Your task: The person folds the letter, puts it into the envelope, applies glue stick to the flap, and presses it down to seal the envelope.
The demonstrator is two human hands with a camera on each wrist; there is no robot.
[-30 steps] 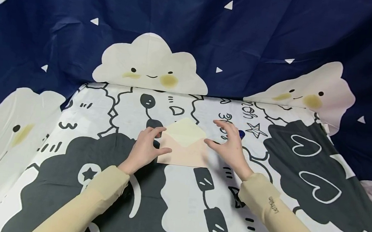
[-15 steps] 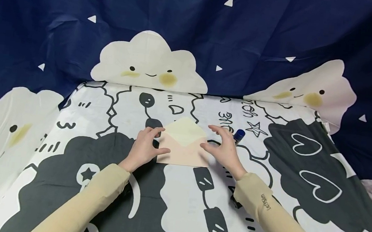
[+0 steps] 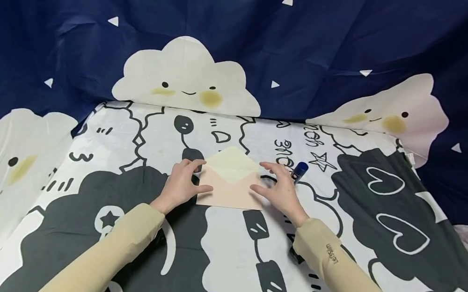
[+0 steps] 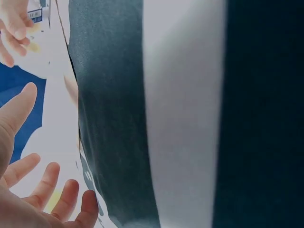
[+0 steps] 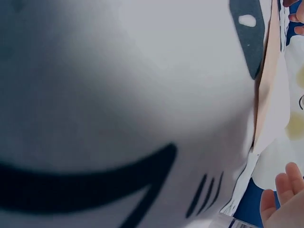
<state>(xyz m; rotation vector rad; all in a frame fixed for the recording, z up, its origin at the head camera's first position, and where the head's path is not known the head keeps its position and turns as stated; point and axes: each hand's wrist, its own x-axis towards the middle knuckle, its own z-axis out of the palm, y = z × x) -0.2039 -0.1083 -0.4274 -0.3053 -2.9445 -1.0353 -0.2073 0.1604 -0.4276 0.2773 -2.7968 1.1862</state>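
Note:
A peach envelope (image 3: 229,195) lies on the printed cloth, its pale yellow pointed flap (image 3: 232,160) at the far side. My left hand (image 3: 180,182) is at its left edge, thumb and forefinger spread apart, the thumb tip over the paper. At the right edge is my right hand (image 3: 281,190), with thumb and forefinger parted in the same way. Neither hand pinches the paper. Right behind the right hand, a tube with a dark blue cap (image 3: 300,169) is partly hidden. Spread fingers of the left hand (image 4: 42,199) show in the left wrist view.
A white cloth (image 3: 243,269) with black and dark grey cartoon drawings covers the surface. Behind it hangs a dark blue curtain (image 3: 312,36) with smiling clouds and small white triangles. Beige sleeves (image 3: 106,246) cover both forearms.
My right hand has shifted left and slightly nearer, its fingertips now at the envelope's right edge. More of the blue-capped tube shows behind it. The left hand and envelope hardly moved.

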